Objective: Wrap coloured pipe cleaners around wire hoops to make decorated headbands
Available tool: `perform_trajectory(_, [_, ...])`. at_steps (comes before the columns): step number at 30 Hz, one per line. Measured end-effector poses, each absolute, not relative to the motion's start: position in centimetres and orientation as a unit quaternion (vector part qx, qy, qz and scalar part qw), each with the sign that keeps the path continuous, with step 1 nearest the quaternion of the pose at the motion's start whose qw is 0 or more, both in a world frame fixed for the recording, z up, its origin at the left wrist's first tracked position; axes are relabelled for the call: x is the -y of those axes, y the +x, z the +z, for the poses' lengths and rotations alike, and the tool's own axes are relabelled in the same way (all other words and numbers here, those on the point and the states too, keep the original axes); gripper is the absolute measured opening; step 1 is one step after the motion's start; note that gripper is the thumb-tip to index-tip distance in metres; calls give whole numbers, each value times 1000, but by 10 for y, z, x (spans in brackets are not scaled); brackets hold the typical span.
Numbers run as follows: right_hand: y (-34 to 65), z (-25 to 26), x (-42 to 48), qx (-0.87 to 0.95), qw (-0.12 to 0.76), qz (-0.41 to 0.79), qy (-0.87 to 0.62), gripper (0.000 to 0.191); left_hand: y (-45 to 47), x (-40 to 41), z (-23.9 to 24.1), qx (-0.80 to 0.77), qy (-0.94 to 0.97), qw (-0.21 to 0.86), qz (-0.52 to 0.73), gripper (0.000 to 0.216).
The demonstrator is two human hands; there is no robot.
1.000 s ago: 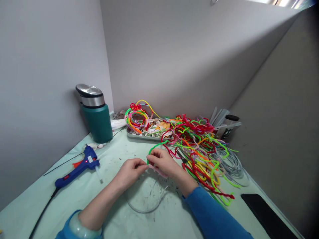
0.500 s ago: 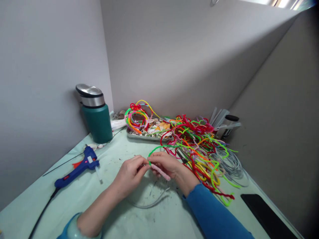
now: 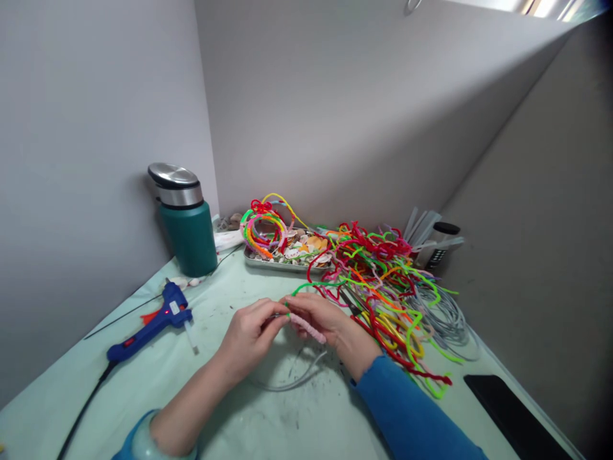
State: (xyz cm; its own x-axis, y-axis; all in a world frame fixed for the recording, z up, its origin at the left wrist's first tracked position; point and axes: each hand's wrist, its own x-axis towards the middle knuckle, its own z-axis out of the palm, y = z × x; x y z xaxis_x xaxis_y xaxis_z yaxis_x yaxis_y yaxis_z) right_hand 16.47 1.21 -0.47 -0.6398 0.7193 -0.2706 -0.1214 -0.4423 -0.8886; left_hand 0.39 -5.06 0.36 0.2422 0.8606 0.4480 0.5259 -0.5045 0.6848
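Observation:
My left hand [image 3: 251,332] is closed in a pinch on a grey wire [image 3: 292,386], whose curved length hangs below my hands over the table. A pink fuzzy pipe cleaner [image 3: 309,328] is wound in a tight coil around a stretch of it, slanting down under my right palm. Beside the coil's upper end, my right hand [image 3: 318,314] is closed, thumb and finger pinching a green pipe cleaner [image 3: 313,283]. The green strand arches away toward the heap on the right. The fingers hide part of where green meets wire.
A blue glue gun [image 3: 153,326] with a cord lies left, near a green bottle [image 3: 189,236]. Behind are a metal tray [image 3: 287,266] of shells and colourful wrapped rings [image 3: 261,236]. Tangled pipe cleaners [image 3: 373,255], scissors [image 3: 352,300], coiled grey wire [image 3: 445,313] and a black phone-like slab [image 3: 507,409] lie right.
The green pipe cleaner's free length has shifted slightly right and lower, and my right fingers have closed in over its start at the coil. My left hand stays nearly still.

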Motion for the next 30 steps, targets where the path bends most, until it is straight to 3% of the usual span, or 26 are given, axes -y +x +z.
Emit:
perform_trajectory(6, [166,-9,-16,418,365,766,-326,26,2,51,7,-466,716,247,457,18])
perform_trajectory(13, [166,-7,-12,464,339,747,-333,30,-4,38,1,-530,476,432,553,29])
perform_trajectory(18, [169,2,-8,612,352,612,-358,30,-7,33,-1,-526,381,502,571,34])
perform_trajectory(23, [179,13,-10,707,295,525,-369,31,-9,33,-4,-472,369,607,523,33])
perform_trajectory(30, [182,17,-11,687,316,562,-335,23,-12,32,-8,-443,357,617,544,35])
